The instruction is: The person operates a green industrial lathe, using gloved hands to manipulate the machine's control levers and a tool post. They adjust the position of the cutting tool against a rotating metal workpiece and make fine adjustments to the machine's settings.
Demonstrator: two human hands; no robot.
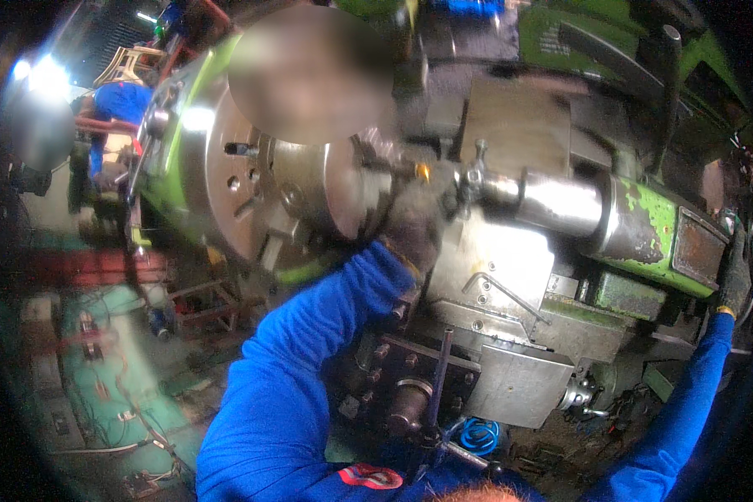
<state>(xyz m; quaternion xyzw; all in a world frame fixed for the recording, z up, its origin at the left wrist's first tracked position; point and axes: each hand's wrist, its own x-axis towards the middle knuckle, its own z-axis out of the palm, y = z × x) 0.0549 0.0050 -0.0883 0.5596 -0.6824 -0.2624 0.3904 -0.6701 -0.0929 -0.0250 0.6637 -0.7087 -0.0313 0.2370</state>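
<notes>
My left hand (418, 216), in a dark grey glove, is between the lathe's spindle chuck (343, 188) and the tailstock quill (560, 201). Its fingers look curled beside the drill chuck (475, 186) at the end of the quill, but blur hides what they grip. A small orange-yellow spot (423, 172) shows just above the fingers. Far to the right, my gloved right hand (736, 280) is at the end of the green tailstock (653, 222), its fingers around the rim of the handwheel (751, 289), which is only partly visible.
A large slotted faceplate (234, 180) stands left of the spindle chuck. Below the quill, a hex key (510, 297) lies on the metal slide. A tool post with an upright handle (441, 376) stands near me. Blue coiled hose (480, 437) lies below. Another person in blue (121, 102) is at far left.
</notes>
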